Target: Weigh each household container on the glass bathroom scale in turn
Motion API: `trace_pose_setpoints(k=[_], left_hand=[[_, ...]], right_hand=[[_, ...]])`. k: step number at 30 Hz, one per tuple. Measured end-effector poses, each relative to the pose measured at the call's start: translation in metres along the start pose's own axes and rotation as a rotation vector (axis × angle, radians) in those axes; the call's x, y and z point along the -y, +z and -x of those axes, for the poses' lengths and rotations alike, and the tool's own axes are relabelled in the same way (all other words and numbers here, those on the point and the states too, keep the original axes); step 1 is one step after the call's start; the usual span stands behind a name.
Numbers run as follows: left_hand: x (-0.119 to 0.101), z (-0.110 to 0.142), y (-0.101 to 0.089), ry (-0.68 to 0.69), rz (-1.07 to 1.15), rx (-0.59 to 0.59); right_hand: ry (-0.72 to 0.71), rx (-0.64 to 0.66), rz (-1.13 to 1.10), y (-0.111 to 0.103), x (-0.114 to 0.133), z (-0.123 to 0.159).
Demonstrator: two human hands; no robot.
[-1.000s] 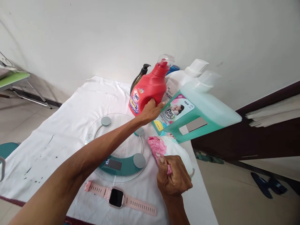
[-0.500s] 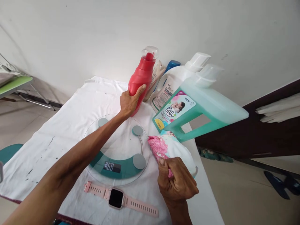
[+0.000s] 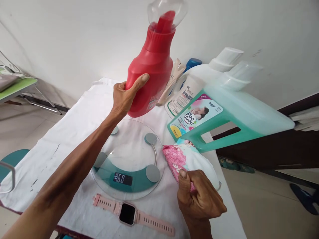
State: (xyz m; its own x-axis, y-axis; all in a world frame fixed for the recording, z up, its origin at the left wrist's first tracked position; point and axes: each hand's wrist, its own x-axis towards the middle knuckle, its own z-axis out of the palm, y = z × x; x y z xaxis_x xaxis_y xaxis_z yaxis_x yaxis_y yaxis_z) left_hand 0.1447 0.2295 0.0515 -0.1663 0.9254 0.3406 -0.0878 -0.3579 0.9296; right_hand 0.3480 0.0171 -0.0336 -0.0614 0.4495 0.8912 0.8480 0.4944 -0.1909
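My left hand [image 3: 126, 96] is wrapped round a red detergent bottle [image 3: 152, 74] with a clear cap over its red spout. The bottle is tilted, its lower end above the far edge of a round glass scale [image 3: 136, 156] with a lit display. My right hand [image 3: 201, 196] is closed in a fist at the near right, with nothing visible in it. Just behind that fist lies a pink and white packet [image 3: 179, 157], partly covered by it. A pink smartwatch [image 3: 127, 214] lies flat in front of the scale.
A green liquid jug [image 3: 239, 109] with a handle stands at the right, beside a white bottle [image 3: 186, 94]. Behind them are a beige tube [image 3: 174, 78] and a blue cap [image 3: 194, 62]. White cloth [image 3: 62, 142] covers the table; a wall rises behind.
My left hand has raised the red bottle and brought it nearer the camera. The right fist stays closed beside the packet. The whole view has shifted slightly.
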Motion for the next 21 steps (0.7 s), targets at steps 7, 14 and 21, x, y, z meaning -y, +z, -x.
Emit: trace_pose_setpoints(k=[7, 14, 21], left_hand=[[-0.027, 0.041, -0.041, -0.084, 0.062, 0.051], [-0.036, 0.080, -0.069, -0.173, 0.068, 0.179], [-0.032, 0.094, -0.088, -0.189, 0.006, 0.254]], right_hand=[[-0.026, -0.028, 0.043, 0.003, -0.001, -0.001], [0.008, -0.013, 0.047, 0.004, -0.002, 0.001], [0.012, -0.003, 0.066, 0.003, 0.002, -0.002]])
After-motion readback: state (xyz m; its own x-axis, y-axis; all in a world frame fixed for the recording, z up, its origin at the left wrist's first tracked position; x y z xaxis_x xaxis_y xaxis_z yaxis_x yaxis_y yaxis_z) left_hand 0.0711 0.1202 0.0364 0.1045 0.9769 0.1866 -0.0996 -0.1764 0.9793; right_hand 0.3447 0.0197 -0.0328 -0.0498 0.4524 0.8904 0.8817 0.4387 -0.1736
